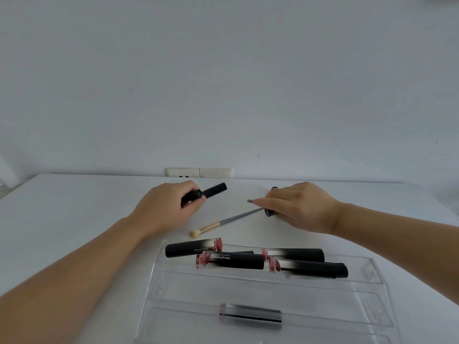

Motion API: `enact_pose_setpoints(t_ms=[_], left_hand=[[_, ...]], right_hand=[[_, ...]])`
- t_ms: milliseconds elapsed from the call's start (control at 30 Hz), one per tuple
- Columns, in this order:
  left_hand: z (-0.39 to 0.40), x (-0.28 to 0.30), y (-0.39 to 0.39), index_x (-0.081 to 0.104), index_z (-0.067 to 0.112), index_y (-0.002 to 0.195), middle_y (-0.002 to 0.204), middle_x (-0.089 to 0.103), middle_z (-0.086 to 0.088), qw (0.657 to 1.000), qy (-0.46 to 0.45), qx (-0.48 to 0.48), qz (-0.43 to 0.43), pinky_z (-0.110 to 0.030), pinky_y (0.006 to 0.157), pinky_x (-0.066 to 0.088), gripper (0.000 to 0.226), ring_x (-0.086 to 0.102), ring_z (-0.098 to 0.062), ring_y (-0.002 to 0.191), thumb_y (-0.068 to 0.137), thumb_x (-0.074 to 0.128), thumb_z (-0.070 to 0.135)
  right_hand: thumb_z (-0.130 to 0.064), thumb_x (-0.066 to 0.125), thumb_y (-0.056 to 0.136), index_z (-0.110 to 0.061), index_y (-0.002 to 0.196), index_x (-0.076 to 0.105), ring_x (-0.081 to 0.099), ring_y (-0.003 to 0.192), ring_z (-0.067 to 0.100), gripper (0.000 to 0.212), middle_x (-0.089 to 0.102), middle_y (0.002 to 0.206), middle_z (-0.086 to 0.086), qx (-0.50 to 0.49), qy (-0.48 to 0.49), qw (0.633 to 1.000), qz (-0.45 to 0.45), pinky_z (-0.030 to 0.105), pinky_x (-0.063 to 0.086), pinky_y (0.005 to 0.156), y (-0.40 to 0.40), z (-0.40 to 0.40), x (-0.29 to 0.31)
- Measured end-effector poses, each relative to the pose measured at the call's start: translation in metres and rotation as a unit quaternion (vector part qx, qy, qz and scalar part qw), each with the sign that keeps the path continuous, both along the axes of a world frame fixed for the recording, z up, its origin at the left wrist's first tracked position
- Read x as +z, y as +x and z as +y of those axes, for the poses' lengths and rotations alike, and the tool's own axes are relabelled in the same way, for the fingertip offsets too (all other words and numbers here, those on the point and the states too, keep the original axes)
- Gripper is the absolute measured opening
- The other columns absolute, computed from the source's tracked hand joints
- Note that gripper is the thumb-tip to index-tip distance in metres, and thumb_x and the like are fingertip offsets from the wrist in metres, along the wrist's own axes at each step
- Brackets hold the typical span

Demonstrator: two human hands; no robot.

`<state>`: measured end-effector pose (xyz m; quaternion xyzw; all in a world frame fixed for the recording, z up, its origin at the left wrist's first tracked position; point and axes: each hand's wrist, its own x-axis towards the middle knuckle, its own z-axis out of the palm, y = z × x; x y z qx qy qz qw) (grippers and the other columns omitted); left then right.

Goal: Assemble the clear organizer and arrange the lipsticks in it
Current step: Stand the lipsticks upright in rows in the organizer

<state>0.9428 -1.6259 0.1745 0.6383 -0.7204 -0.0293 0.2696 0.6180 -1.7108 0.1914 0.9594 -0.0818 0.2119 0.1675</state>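
Nearest the camera: clear organizer (273,289) on the white table (74,219), stepped troughs running left-right. One lipstick (250,316) lies in a near trough, blurred through the plastic. Far trough holds a pile of four black tubes with pink ends: leftmost tube (193,248) rests on the back rim, labelled tube (231,260) just right of it and lower, then rear-right tube (294,254), then front-right tube (309,269). They touch and overlap; another dark tube seems to lie behind the labelled one, can't tell for sure.

Beyond the organizer, left to right:
- left hand (166,209), forearm reaching in from lower left, palm down, fingers curled around black tube (210,192); tube's far end sticks out up-right past the fingers.
- brush (228,220) flat on the table between the hands, pale bristles toward the organizer, grey handle running up-right under the right hand's fingers.
- right hand (300,207), forearm in from the right, palm down, fingers curled over dark tube (270,212); only the tube's ends show either side of the fingers. Index fingertip touches a thin grey tip; can't tell what it belongs to.

Wall socket (198,173) behind the table's far edge, on plain white wall (223,70).
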Motion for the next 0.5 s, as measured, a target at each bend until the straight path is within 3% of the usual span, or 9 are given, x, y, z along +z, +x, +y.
enact_pose_setpoints(t_ms=[100,233,367,500], left_hand=[[0.006,0.023,0.004,0.060,0.033,0.082,0.057,0.057,0.007,0.999,-0.025,0.001,0.043,-0.026,0.048,0.034,0.019,0.048,-0.010,0.046,0.096,0.060,0.047],[0.028,0.057,0.000,0.062,0.032,0.086,0.061,0.059,0.003,0.995,-0.062,-0.026,0.077,-0.031,0.051,0.039,0.018,0.052,-0.022,0.051,0.096,0.061,0.047],[0.078,0.077,-0.024,0.062,0.036,0.091,0.066,0.061,0.009,0.991,-0.094,-0.093,0.028,-0.030,0.050,0.041,0.023,0.054,-0.017,0.055,0.089,0.052,0.056],[0.123,0.070,-0.048,0.064,0.034,0.090,0.066,0.059,0.015,0.975,-0.130,-0.171,-0.052,-0.025,0.050,0.041,0.020,0.053,-0.008,0.058,0.091,0.053,0.049]], right_hand=[[-0.004,0.073,0.087,-0.007,0.125,0.070,0.069,0.065,0.027,0.038,0.074,0.094,0.005,-0.023,-0.001,1.000,-0.020,0.037,0.054,0.045,-0.004,0.002,0.027],[-0.012,0.061,0.096,-0.009,0.123,0.071,0.069,0.065,0.027,0.029,0.074,0.095,0.002,-0.055,-0.008,0.995,-0.077,0.035,0.051,0.043,-0.016,0.014,0.063],[-0.007,0.066,0.093,-0.010,0.122,0.071,0.068,0.066,0.023,0.030,0.073,0.095,-0.002,-0.063,-0.001,0.992,-0.109,0.034,0.051,0.044,-0.024,0.057,0.082],[-0.006,0.068,0.091,-0.011,0.123,0.071,0.067,0.067,0.020,0.033,0.073,0.097,-0.002,-0.039,0.005,0.993,-0.109,0.032,0.051,0.046,-0.030,0.109,0.077]])
